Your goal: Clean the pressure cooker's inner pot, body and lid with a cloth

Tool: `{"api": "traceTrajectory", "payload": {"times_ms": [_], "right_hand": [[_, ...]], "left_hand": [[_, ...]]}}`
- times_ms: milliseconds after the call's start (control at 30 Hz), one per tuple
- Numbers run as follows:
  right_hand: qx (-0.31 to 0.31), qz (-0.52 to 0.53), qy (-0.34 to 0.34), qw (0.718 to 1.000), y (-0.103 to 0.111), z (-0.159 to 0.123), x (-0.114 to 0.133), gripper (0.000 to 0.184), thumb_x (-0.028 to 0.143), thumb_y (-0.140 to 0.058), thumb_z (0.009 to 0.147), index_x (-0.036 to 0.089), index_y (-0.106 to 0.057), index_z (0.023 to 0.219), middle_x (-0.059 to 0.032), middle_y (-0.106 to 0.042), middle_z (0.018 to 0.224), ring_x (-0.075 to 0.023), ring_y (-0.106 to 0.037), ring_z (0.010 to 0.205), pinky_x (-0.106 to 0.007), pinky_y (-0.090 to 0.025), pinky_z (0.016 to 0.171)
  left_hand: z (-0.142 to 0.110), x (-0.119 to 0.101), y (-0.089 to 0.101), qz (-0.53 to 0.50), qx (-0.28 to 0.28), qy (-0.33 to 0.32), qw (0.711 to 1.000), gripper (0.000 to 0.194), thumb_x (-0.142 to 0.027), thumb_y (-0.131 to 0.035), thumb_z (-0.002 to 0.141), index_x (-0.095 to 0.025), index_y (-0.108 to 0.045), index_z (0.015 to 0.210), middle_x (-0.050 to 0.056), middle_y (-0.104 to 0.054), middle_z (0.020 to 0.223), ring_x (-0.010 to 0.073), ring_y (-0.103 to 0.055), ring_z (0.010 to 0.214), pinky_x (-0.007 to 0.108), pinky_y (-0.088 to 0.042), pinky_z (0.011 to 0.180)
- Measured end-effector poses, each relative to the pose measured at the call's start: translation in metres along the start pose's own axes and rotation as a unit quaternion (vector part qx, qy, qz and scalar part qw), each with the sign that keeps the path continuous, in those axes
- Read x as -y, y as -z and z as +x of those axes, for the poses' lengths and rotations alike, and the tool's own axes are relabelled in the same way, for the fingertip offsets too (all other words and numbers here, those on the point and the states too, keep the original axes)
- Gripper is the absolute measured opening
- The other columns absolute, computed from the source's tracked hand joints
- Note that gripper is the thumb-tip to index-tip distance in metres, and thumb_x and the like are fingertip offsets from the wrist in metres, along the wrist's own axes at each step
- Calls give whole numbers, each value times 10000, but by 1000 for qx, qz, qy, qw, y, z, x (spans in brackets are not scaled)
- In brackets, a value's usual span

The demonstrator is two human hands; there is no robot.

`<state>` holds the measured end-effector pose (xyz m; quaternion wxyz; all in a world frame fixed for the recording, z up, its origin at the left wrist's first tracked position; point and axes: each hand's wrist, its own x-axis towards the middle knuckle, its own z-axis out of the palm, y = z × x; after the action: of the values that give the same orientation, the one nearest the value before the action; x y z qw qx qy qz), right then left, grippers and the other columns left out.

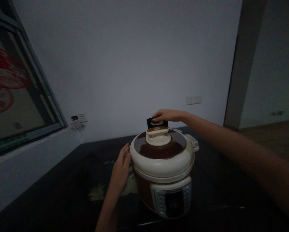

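Note:
A cream and brown electric pressure cooker (162,167) stands on a dark table (62,187), its lid closed and its control panel facing me. My left hand (121,166) lies flat against the cooker's left side, fingers stretched upward along the lid's rim. My right hand (165,115) reaches over the top and pinches a small black part (156,123) at the back of the lid, just behind the cream knob (157,133).
A window with red lettering (11,93) fills the left wall. Wall sockets (78,120) sit by the sill and another socket plate (194,100) on the far wall. A doorway and pillar (241,64) stand at the right. The room is dim.

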<state>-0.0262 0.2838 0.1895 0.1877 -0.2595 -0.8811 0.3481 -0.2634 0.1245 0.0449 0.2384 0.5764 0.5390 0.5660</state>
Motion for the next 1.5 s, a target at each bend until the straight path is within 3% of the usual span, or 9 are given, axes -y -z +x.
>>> {"api": "traceTrajectory", "payload": {"times_ms": [133, 200, 300, 433, 633, 800, 1100, 1367, 1500], "right_hand": [[-63, -4, 31, 998, -7, -9, 16, 334, 382, -499, 911, 103, -665, 989, -82, -701, 887, -122, -579, 697, -246, -430, 646], [-31, -97, 60, 993, -22, -8, 25, 372, 391, -435, 949, 118, -666, 1052, -91, -713, 968, -139, -608, 767, -253, -452, 686], [26, -291, 94, 952, -50, -5, 33, 334, 354, -457, 951, 161, -683, 1102, -96, -715, 1074, -180, -632, 900, -280, -466, 775], [-12, -363, 89, 927, -71, -7, 31, 352, 335, -492, 939, 188, -641, 1223, -150, -647, 1235, -266, -612, 1043, -372, -450, 865], [-90, -419, 80, 900, -69, -33, 18, 443, 397, -429, 977, 190, -517, 1359, -181, -604, 1284, -327, -587, 1105, -447, -448, 907], [-135, -361, 61, 921, -67, -52, 5, 467, 395, -407, 986, 182, -458, 1400, -177, -572, 1327, -321, -557, 1149, -446, -441, 954], [-124, -478, 60, 868, -81, -27, 20, 449, 415, -424, 981, 190, -522, 1357, -164, -615, 1282, -316, -593, 1084, -426, -448, 894], [-143, -330, 95, 928, -65, -63, -4, 468, 309, -453, 977, 228, -417, 1436, -112, -481, 1455, -261, -485, 1284, -420, -380, 1056], [-197, -222, 82, 951, -56, -91, -9, 372, 259, -456, 956, 206, -541, 1314, -98, -587, 1347, -240, -530, 1230, -401, -386, 1047]], "left_hand": [[0, 0, -1, 6, -6, -6, 1000, 460, -402, -423, 927, -204, -477, 1338, 124, -545, 1399, 225, -488, 1310, 418, -319, 1126], [-1, -1, -2, 6, -7, -1, 1000, 454, -392, -425, 925, -203, -479, 1334, 128, -546, 1398, 227, -486, 1311, 423, -309, 1131], [-1, -3, -2, 6, -5, 3, 1000, 444, -378, -424, 925, -209, -477, 1333, 126, -538, 1407, 226, -481, 1315, 431, -309, 1130], [-1, -1, -2, 27, -6, -3, 1000, 455, -397, -420, 930, -207, -478, 1339, 121, -538, 1407, 223, -483, 1315, 417, -323, 1118], [-1, 0, -2, 26, -7, -5, 1000, 467, -398, -420, 930, -200, -469, 1350, 126, -527, 1416, 226, -474, 1320, 422, -318, 1119], [0, -1, 0, 12, -13, 2, 1000, 471, -369, -433, 918, -179, -474, 1347, 141, -537, 1405, 227, -488, 1308, 416, -322, 1121], [1, 2, -1, 29, -12, -25, 999, 452, -390, -447, 912, -189, -512, 1311, 134, -563, 1377, 224, -518, 1279, 409, -357, 1095], [0, -3, -1, 46, -10, -46, 998, 427, -368, -476, 872, -185, -569, 1246, 123, -607, 1319, 235, -564, 1220, 402, -406, 1053], [-3, -11, 2, 100, -65, -58, 991, 447, -363, -499, 863, -174, -574, 1262, 129, -602, 1322, 262, -557, 1220, 431, -402, 1054]]}}
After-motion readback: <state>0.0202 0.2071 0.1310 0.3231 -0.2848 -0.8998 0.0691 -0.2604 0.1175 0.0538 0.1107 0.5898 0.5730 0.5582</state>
